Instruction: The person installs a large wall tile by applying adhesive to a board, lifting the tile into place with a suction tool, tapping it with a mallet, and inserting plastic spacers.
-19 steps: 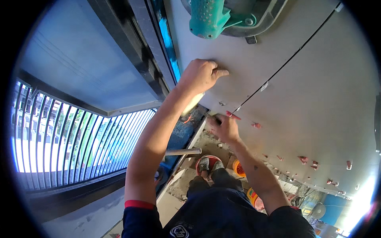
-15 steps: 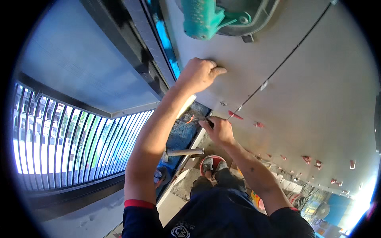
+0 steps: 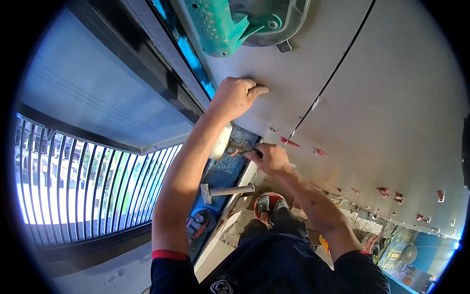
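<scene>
My left hand point(image 3: 236, 98) is closed, its thumb side resting against a large grey wall tile point(image 3: 298, 93). Whatever its curled fingers may hold is hidden. My right hand point(image 3: 272, 158), lower and to the right, is wrapped round the dark handle of a mallet point(image 3: 221, 142). The mallet's pale, rounded head sits beneath my left forearm, beside the blue ledge, partly covered. Above my left hand, a green-handled suction cup point(image 3: 215, 29) clings to the tile. A dark joint runs diagonally between this tile and its neighbour, with a red wedge point(image 3: 290, 142) near its lower end.
A hammer point(image 3: 230, 190) lies across the blue ledge point(image 3: 220, 172), near a grey-and-dark tool point(image 3: 197, 223). Barred window railing point(image 3: 93, 181) stands on the left. More red clips point(image 3: 383, 192) dot the tile's lower edge. A fan point(image 3: 409, 255) is at lower right.
The view has shifted slightly. The mallet's head, mostly hidden behind my left forearm before, now shows more fully, lower along the ledge. Both hands keep nearly the same places.
</scene>
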A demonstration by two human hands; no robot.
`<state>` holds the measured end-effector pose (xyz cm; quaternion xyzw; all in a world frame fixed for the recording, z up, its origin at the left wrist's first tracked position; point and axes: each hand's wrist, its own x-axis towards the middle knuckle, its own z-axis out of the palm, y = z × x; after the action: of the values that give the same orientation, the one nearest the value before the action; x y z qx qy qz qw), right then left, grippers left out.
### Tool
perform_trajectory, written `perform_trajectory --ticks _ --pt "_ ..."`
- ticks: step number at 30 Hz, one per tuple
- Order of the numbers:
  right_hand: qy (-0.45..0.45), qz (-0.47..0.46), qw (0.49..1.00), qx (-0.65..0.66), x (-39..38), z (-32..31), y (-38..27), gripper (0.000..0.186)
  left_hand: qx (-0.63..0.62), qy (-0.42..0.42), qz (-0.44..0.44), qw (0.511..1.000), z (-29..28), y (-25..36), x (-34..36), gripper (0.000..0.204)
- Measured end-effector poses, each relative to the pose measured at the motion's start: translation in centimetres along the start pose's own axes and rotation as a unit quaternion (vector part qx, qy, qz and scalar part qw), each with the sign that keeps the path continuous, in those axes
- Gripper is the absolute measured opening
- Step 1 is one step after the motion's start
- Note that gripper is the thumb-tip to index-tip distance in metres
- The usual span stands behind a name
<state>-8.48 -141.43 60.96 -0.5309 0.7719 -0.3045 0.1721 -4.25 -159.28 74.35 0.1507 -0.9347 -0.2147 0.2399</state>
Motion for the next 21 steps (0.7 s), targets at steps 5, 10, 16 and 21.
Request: perform_trajectory --ticks 5,10,16,21 --pt "0.031 0.04 0.998 0.023 -0.8 -0.8 0.8 0.042 -0.008 0.016 0.008 1.0 0.8 0.0 0.3 0.035" --pt "0.013 0.085 0.994 0.071 -2.8 -3.9 1.8 0.04 0.029 0.025 0.026 0.999 2.4 1.8 0.0 0.043" --pt "0.032 0.016 0.999 0.014 -3.6 -4.3 2.8 0.036 -0.04 0.079 0.043 0.995 3.6 1.6 -0.1 0.041" --pt "0.02 0.086 0.995 0.049 -4.4 -4.0 2.9 0.037 -0.05 0.017 -0.024 0.998 3.0 1.1 -0.7 0.033"
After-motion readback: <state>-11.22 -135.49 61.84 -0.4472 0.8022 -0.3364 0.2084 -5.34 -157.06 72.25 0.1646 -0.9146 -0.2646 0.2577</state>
